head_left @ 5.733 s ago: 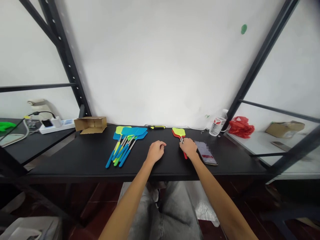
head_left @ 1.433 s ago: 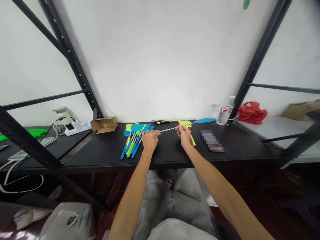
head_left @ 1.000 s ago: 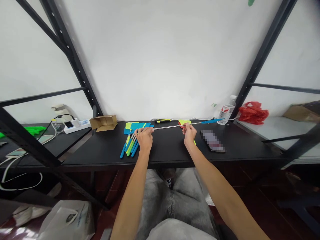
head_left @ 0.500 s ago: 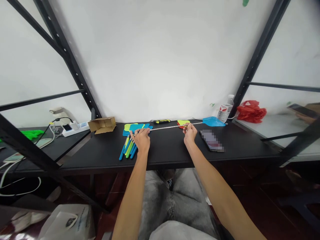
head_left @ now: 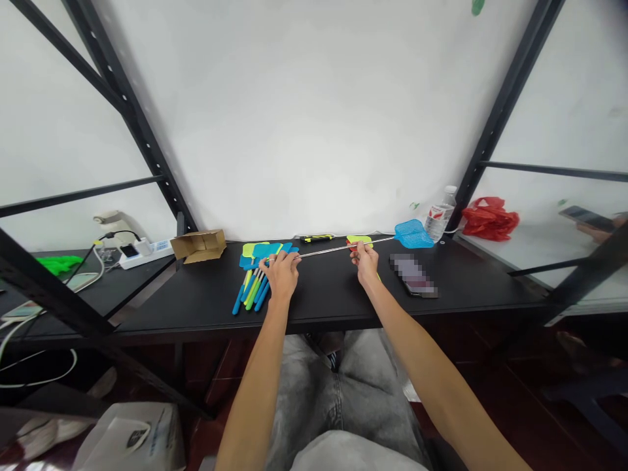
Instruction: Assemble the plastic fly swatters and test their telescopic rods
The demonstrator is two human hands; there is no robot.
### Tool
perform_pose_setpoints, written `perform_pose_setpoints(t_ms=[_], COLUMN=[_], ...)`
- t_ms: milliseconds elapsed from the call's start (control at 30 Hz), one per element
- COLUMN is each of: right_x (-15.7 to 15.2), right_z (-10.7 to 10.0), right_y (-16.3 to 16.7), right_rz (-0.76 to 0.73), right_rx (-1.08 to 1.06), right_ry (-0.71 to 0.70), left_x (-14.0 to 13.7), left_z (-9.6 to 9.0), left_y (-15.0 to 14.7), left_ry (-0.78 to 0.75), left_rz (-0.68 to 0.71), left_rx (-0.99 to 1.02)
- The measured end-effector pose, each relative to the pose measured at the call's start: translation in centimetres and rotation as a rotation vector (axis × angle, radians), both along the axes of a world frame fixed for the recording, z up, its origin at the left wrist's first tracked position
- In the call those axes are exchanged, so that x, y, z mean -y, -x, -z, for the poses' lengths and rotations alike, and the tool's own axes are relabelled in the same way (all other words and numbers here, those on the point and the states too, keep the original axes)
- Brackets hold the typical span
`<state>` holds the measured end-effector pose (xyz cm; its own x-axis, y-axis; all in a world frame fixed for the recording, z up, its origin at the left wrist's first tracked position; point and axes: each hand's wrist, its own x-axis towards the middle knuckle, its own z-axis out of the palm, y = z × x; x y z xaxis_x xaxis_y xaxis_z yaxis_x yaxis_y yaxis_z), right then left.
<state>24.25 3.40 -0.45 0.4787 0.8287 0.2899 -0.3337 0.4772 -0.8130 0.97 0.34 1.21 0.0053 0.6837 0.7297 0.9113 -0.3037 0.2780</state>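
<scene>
A fly swatter with a blue mesh head (head_left: 413, 234) and a long thin metal rod is stretched between my two hands, its head out to the right. My left hand (head_left: 282, 275) is closed around the handle end, the handle mostly hidden by the fingers. Farther along the rod, my right hand (head_left: 366, 263) pinches it with fingers and thumb. Under and left of my left hand lies a pile of blue and green fly swatters (head_left: 254, 291), handles toward me. Behind my right hand rest a yellow-green swatter head (head_left: 360, 240) and a red one, partly covered.
A smartphone (head_left: 413, 275) lies right of my right hand. At the back stand a water bottle (head_left: 441, 214), a red plastic bag (head_left: 490, 219) and an open cardboard box (head_left: 199, 246). A yellow-black cutter (head_left: 316, 239) lies by the wall. Black shelf posts flank the table.
The swatter has turned about its rod, so its blue head now faces me more fully. My right hand has moved slightly left; the left hand still holds the handle end.
</scene>
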Motion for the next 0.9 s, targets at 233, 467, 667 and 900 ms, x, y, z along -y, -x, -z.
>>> perform_pose_setpoints(t_ms=[233, 467, 667, 900], right_x=[0.2, 0.2, 0.4, 0.5], right_z=[-0.4, -0.4, -0.7, -1.0], right_y=[-1.0, -1.0, -1.5, -1.6], right_rz=[0.059, 0.043, 0.071, 0.064], right_rx=[-0.105, -0.075, -0.217, -0.255], right_ry=[0.005, -0.008, -0.013, 0.010], left_x=[-0.4, -0.5, -0.6, -0.6], left_z=[0.2, 0.5, 0.5, 0.4], left_y=[0.7, 1.0, 1.2, 1.1], left_ry=[-0.014, -0.037, -0.013, -0.004], left_rz=[-0.136, -0.120, -0.144, -0.116], left_rx=[0.096, 0.121, 0.172, 0.158])
